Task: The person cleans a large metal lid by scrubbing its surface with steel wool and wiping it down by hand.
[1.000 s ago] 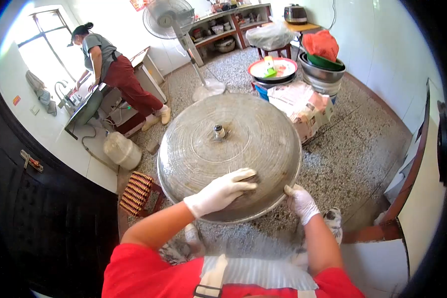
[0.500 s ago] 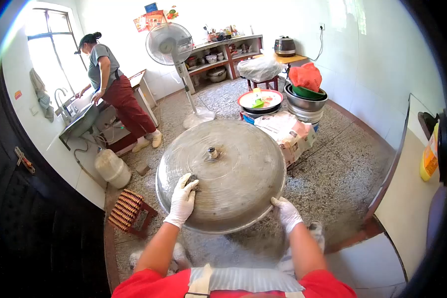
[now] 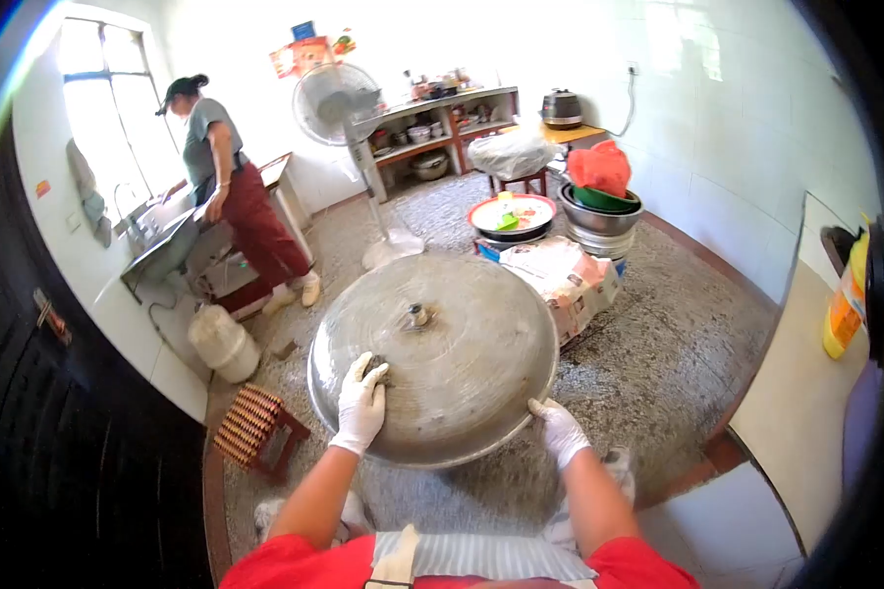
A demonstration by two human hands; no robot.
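A large round metal pot lid (image 3: 467, 368) with a small knob (image 3: 418, 315) on top fills the middle of the head view. My left hand (image 3: 360, 407), in a white glove, is closed around a dark scouring pad (image 3: 377, 369) and presses it on the lid's near-left surface. Most of the pad is hidden by the fingers. At the lid's right rim, my right hand (image 3: 562, 433), also gloved, grips the edge with the thumb on top. The lid's upper face shows circular streaks and looks wet.
Beyond the lid stand a pedestal fan (image 3: 368, 187), a red-rimmed tray (image 3: 530, 210), stacked basins (image 3: 599, 218) and a printed sack (image 3: 560, 275). A woven stool (image 3: 249, 424) and a white jug (image 3: 223, 342) are at left. Another person (image 3: 221, 177) works at the sink (image 3: 162, 253).
The lid sits slightly lower in view as the camera tilts. My left hand has shifted a little to the left with the pad. My right hand keeps hold of the rim.
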